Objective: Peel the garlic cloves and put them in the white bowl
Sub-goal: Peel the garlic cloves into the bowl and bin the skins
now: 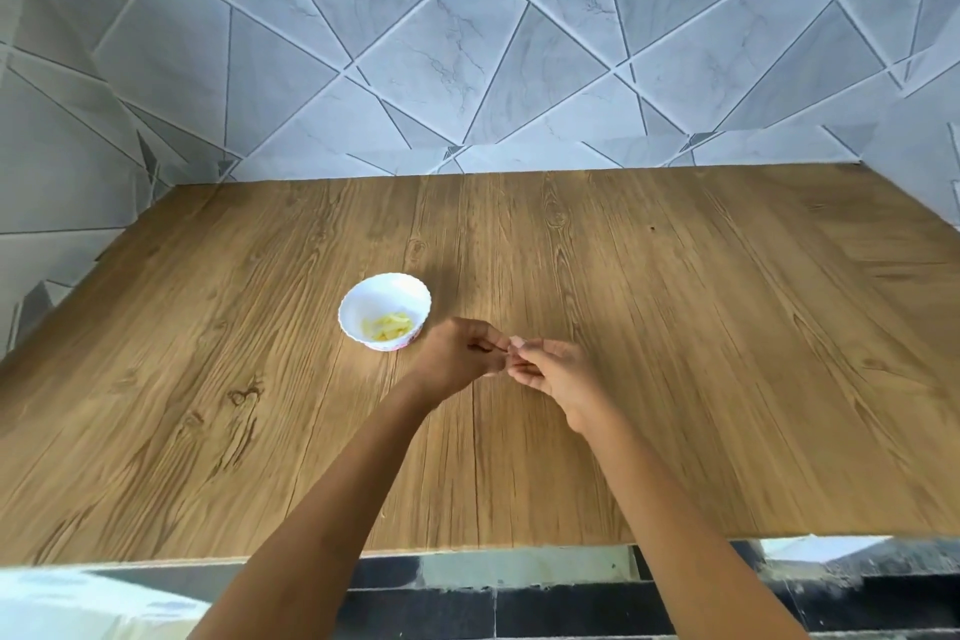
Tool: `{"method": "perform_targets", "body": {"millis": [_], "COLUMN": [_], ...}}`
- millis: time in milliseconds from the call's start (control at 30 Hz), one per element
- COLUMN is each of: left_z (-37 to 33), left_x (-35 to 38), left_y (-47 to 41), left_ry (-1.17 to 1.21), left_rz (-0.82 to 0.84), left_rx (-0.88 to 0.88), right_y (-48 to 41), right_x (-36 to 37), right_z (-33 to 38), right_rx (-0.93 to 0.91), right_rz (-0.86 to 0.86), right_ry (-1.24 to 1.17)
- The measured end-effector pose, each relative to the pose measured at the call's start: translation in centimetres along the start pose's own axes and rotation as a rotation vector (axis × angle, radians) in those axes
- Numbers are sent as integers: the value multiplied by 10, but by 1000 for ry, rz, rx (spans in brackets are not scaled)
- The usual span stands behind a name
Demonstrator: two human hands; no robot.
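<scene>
Head: hands [457,353] [556,374] beside bowl [363,299], open table [701,327]

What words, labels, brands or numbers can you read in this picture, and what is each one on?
No readable text anywhere in this view.
White bowl: a pinkish pattern near its base, too blurred to tell whether it holds letters.
Wooden table and tiled wall: only grain and lines.
Garlic clove, pinched between left hand and right hand: no label.
</scene>
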State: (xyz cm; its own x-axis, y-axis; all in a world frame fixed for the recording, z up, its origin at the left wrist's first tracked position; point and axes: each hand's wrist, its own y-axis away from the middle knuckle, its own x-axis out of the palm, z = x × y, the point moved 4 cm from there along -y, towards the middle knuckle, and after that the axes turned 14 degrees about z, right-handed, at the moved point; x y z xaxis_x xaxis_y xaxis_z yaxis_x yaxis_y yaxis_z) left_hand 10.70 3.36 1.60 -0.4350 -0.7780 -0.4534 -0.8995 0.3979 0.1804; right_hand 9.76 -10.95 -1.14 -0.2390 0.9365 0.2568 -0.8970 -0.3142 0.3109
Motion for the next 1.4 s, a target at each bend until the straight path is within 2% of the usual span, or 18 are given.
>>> {"method": "perform_targets", "body": {"millis": [100, 267, 367, 567, 667, 767, 867, 933, 1100, 1200, 1300, 1400], "left_z": [-2, -3, -2, 6, 9, 11, 15, 20, 26, 29, 28, 33], "left_x": [3, 3, 3, 5, 6, 2, -3, -6, -10, -17, -20, -21], "left_y": [2, 5, 8, 14, 19, 23, 31, 41, 76, 92, 100, 105], "left_ry": [25, 19, 57, 346, 390, 330, 284, 256, 81, -121, -220, -225], "left_rz": [-44, -246, -262, -185, -232, -310, -321, -308, -293, -267, -156, -79], "left_rx": [31, 55, 53, -55, -93, -135, -188, -228, -268, -307, -339, -357], "right_y": [0, -1, -2, -5, -7, -9, -10, -9, -2, 16, 34, 39], "right_x": [2, 6, 7, 9, 8, 2, -6, -5, -4, 1, 18, 40], "right_z": [-3, -10, -10, -13, -12, -8, -5, -6, -12, -9, -14, -27], "right_rx": [21, 55, 62, 31, 18, -65, -229, -324, -392, -559, -690, -675], "right_rz": [-42, -62, -73, -63, -55, -74, -152, -152, -253, -353, -381, -329], "right_ry": [-103, -187, -191, -160, -136, 53, 522, 692, 853, 964, 1044, 1104]}}
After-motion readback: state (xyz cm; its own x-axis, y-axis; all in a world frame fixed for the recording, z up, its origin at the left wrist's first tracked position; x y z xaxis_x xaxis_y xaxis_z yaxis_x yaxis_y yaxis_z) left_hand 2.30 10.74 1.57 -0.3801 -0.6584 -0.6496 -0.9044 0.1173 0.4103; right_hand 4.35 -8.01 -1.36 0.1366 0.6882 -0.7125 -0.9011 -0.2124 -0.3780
